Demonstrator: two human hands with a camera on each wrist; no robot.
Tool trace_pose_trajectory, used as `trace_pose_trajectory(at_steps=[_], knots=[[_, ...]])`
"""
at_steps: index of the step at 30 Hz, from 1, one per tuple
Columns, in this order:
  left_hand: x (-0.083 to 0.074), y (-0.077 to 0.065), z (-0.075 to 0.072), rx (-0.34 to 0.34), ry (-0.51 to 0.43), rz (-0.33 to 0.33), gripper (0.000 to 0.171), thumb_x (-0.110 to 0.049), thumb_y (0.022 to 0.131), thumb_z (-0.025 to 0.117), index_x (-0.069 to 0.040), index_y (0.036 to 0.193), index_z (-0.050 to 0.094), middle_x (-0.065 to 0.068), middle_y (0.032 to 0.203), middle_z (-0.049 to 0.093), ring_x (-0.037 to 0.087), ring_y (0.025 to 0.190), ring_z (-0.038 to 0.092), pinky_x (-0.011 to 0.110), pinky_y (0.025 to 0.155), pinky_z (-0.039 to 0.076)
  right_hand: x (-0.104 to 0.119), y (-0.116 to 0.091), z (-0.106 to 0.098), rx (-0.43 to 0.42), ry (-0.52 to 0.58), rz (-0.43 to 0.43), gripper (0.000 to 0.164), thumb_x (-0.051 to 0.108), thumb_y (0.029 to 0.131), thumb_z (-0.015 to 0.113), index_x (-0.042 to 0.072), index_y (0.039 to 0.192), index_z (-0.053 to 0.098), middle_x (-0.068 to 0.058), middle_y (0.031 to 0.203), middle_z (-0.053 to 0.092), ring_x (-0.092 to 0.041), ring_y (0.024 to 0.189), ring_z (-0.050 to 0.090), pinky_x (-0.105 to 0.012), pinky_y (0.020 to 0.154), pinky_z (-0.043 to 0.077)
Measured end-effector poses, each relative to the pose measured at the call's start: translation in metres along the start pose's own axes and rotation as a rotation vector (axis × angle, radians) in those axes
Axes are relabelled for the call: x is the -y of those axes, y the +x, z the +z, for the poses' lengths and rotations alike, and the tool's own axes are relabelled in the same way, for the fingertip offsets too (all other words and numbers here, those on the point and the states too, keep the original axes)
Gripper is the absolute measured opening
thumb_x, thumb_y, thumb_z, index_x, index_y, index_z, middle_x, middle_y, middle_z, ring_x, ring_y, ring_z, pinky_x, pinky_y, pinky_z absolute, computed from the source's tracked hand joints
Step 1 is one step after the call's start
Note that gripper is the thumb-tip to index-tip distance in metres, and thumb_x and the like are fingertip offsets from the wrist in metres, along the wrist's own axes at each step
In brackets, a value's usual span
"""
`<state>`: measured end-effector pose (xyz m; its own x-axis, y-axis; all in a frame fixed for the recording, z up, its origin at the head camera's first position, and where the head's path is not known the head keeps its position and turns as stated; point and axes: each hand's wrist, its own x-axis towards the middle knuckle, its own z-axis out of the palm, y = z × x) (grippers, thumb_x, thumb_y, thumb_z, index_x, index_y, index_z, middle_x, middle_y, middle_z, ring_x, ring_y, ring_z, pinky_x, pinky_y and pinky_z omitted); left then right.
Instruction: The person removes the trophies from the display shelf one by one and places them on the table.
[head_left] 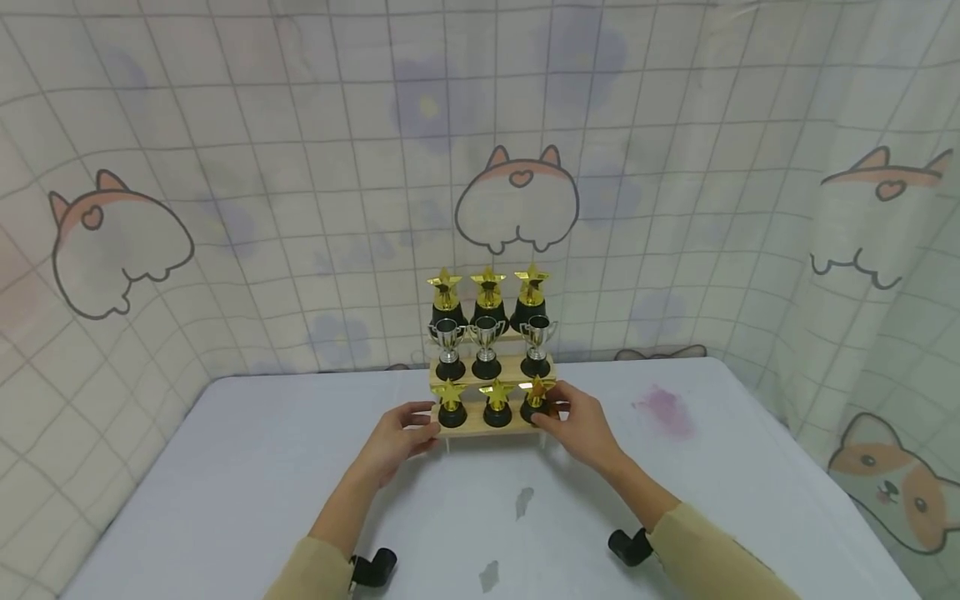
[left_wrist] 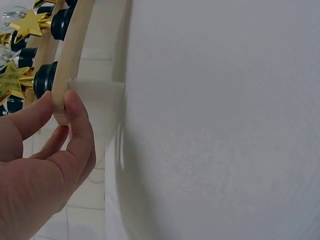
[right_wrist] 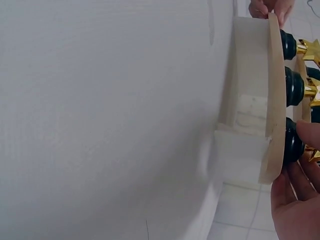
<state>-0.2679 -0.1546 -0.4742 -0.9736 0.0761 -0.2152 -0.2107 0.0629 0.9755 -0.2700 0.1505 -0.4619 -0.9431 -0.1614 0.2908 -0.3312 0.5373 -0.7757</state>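
A three-tier wooden display stand [head_left: 476, 427] holds rows of small trophies. My left hand [head_left: 399, 435] pinches the left end of the lowest board [left_wrist: 75, 52] between thumb and fingers, next to a gold star trophy [left_wrist: 44, 80]. At the other end, my right hand [head_left: 583, 427] grips the right front star trophy [right_wrist: 293, 142], thumb on its black base and fingers behind. That trophy stands on the board in the right wrist view. A middle star trophy [head_left: 497, 408] stands between the hands. Silver cups [head_left: 486, 333] fill the middle tier, with larger gold star trophies [head_left: 489, 292] above.
Clear panels [right_wrist: 245, 150] support the lowest board over the white tabletop [head_left: 262, 467]. Behind the stand hangs a checked cloth [head_left: 315, 208] with cartoon animals. A pink stain [head_left: 667, 410] marks the table at right, and grey patches [head_left: 524, 502] lie in front.
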Motion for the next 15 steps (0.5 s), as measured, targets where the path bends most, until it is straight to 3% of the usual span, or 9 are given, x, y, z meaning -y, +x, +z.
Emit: trace_pose_trajectory(at_steps=[15], knots=[[-0.0034, -0.0021, 0.0011, -0.017, -0.01, -0.012, 0.049, 0.003, 0.095, 0.069, 0.004, 0.141, 0.053, 0.022, 0.121, 0.055, 0.023, 0.094, 0.065, 0.039, 0.091, 0.059, -0.0024, 0.0004, 0.0018, -0.021, -0.001, 0.012, 0.029, 0.008, 0.086, 0.083, 0.003, 0.11, 0.069, -0.012, 0.108, 0.071, -0.034, 0.107, 0.067, -0.052, 0.094, 0.056]])
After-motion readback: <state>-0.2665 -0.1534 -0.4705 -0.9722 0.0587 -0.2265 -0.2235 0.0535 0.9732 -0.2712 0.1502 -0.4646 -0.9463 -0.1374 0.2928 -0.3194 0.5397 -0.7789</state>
